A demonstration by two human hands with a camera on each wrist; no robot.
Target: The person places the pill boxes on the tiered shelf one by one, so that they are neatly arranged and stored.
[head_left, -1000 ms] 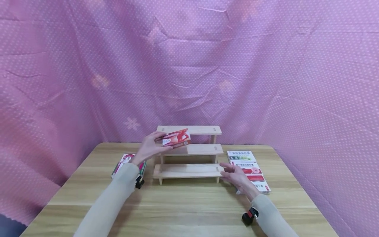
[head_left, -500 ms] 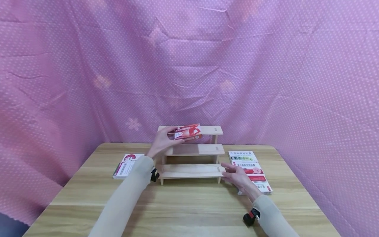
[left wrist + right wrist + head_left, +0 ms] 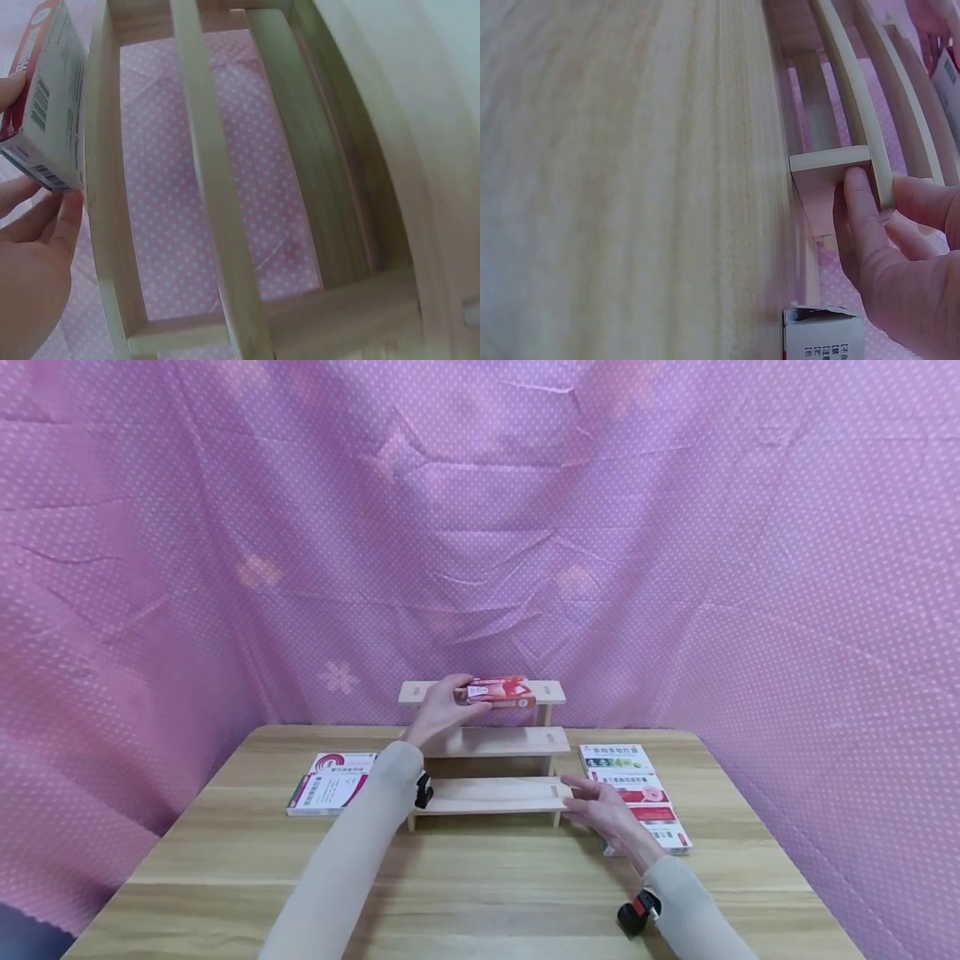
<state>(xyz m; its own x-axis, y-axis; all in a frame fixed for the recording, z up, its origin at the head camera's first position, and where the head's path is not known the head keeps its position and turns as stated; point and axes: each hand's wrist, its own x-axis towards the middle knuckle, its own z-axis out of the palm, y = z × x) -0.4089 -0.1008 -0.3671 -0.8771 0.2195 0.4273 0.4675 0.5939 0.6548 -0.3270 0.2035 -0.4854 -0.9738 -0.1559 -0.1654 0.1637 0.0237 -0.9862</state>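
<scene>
The left hand [image 3: 444,712] grips a red-and-white medicine box [image 3: 501,692] by its left end, with the thumb and fingers bent round it. The box is level with the top tier [image 3: 547,691] of a three-tier wooden display rack [image 3: 495,741], toward the middle of that board; whether its underside touches the wood is hard to tell from these angles.

The right hand [image 3: 600,814] pinches the right end of the bottom tier [image 3: 487,795], and in the right wrist view one fingertip presses the outer face of the end support below it.

The rack stands on a wood-grain surface [image 3: 480,893]. To its left lie white-and-magenta boxes [image 3: 333,791], one partly covered by the left sleeve [image 3: 352,852]. To its right, beyond the right hand, more medicine boxes [image 3: 632,789] lie in a column, with green, red and pink printing. A pink dotted cloth [image 3: 480,543] hangs behind.
</scene>
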